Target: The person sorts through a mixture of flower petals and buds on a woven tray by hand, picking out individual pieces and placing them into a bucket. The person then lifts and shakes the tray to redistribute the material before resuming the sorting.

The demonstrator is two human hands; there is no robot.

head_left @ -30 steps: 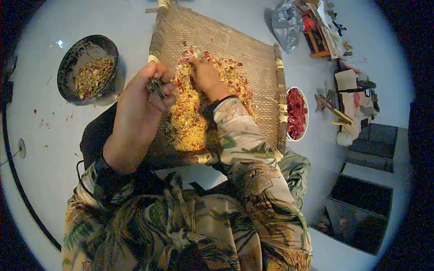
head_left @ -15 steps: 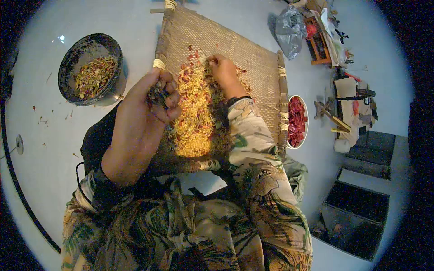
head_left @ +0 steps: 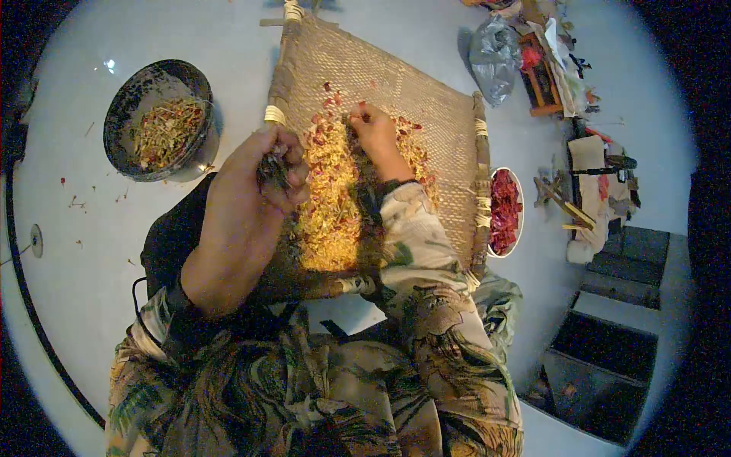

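A woven winnowing tray lies on the floor in front of me, with a heap of yellow seeds and red chilli flakes spread down its middle. My left hand is raised over the tray's left rim, fingers closed around a small bunch of dark stems. My right hand rests on the heap, fingertips pinched in the flakes at its far end.
A dark round bowl of stems and scraps stands on the floor to the left. A white bowl of red chilli pieces sits by the tray's right rim. Bags and clutter lie at the far right, dark steps below.
My right hand has slid a little back along the heap, picking among the flakes. My left hand stays closed on the stems and has shifted slightly right.
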